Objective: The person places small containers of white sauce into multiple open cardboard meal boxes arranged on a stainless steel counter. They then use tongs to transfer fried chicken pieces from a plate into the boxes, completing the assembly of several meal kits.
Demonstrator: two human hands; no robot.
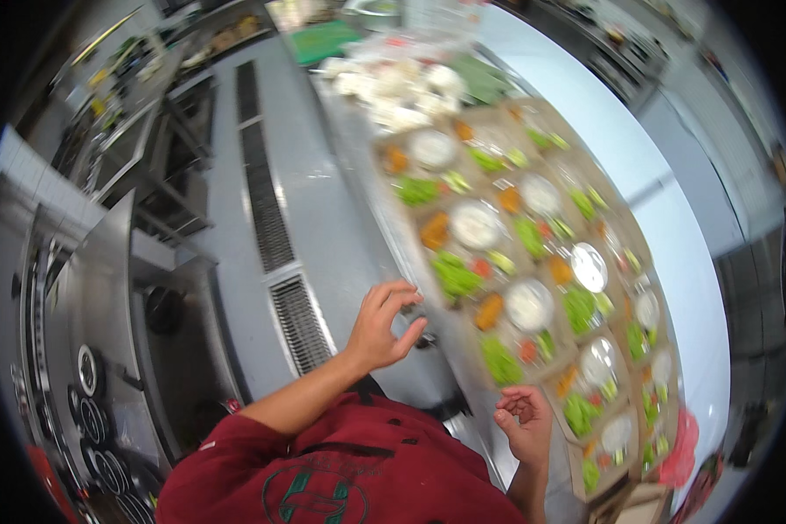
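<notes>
My left hand (pixel 381 325) hangs in the air at the near-left side of the steel worktable, fingers bent and thumb apart, with nothing seen in it. Beside the front edge of the worktable is my right hand (pixel 526 424), loosely curled with a gap between thumb and fingers; no object shows in it. It is nearest to a brown cardboard food tray (pixel 546 365) in the left row. Several such trays stand close together, holding lettuce (pixel 500 360), a round container of white food (pixel 529 305), an orange-brown fried piece (pixel 489 311), tomato and cucumber.
White, pale pieces (pixel 406 92) lie at the table's far end, near a green board (pixel 323 41). A pink plastic bag (pixel 681 450) is at the near right. Left are a floor drain grate (pixel 301 323), a steel cooking unit (pixel 183 341) and black pans (pixel 105 467).
</notes>
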